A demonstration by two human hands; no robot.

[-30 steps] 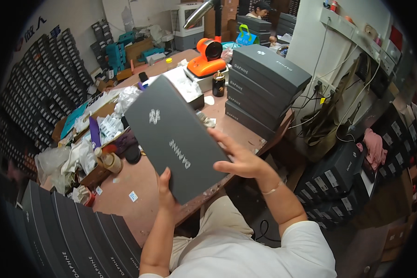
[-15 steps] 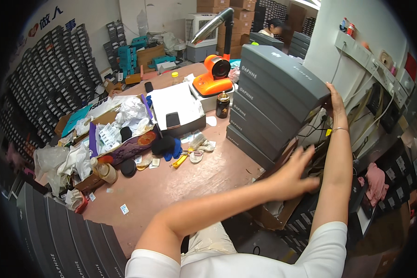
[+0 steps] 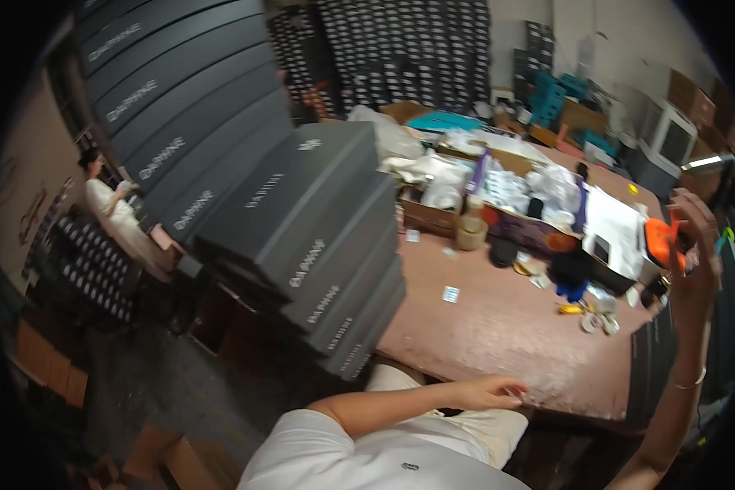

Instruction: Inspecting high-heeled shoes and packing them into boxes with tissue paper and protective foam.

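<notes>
My left hand (image 3: 492,393) is held low by the front edge of the pinkish-brown table (image 3: 498,347). Its fingers are loosely stretched and a little apart, with nothing seen in them. At the far right my right hand (image 3: 694,224) is raised, a bracelet on its wrist. Motion smears its fingers, and I cannot make out anything held. Behind it an orange device (image 3: 658,241) is partly covered. Dark grey shoe boxes (image 3: 657,359) stand beside the right forearm. To my left rises a shorter stack of grey shoe boxes (image 3: 318,245), apart from both hands.
A taller stack of shoe boxes (image 3: 188,106) stands behind the short one. Cartons of crumpled paper (image 3: 506,192), a white sheet (image 3: 615,220), a yellow-handled tool (image 3: 571,309) and tape rolls lie across the table. Another person (image 3: 114,208) is at the far left.
The view has swung left, bringing the left stacks into sight. My left hand has drawn back from the right-hand boxes toward the table's front edge. My right hand now appears off their top corner.
</notes>
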